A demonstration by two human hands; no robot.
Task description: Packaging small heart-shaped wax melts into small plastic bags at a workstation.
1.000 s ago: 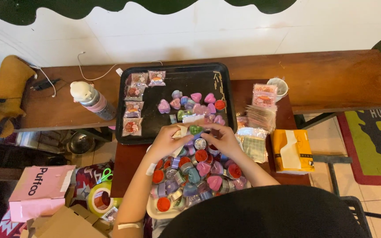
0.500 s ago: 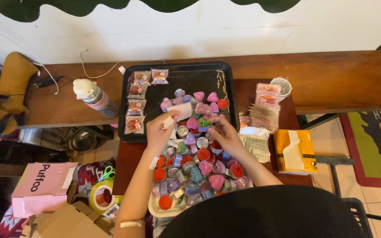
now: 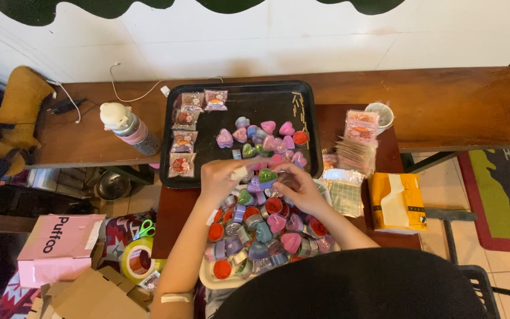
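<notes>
My left hand (image 3: 221,180) and my right hand (image 3: 300,190) meet over a pale tray (image 3: 208,277) heaped with small heart-shaped tins (image 3: 278,223) in red, pink, purple and teal. A green heart tin (image 3: 267,175) sits between the fingertips of both hands, pinched from either side. A finger of my left hand wears a pale bandage. Just beyond lies a black tray (image 3: 243,97) with more loose heart tins (image 3: 267,133) on its right half and several bagged ones (image 3: 182,147) lined up along its left side.
A pink-and-white bottle (image 3: 130,127) lies left of the black tray. At the right are a stack of clear bags (image 3: 346,190), pink packets (image 3: 361,125), a white cup (image 3: 380,113) and a yellow box (image 3: 396,201). Lower left: a pink box (image 3: 60,245), a tape roll (image 3: 137,260), green scissors (image 3: 144,227).
Half a second ago my left hand reached up to the black tray's edge; it has come back toward me and now meets my right hand over the heap, at the green heart tin.
</notes>
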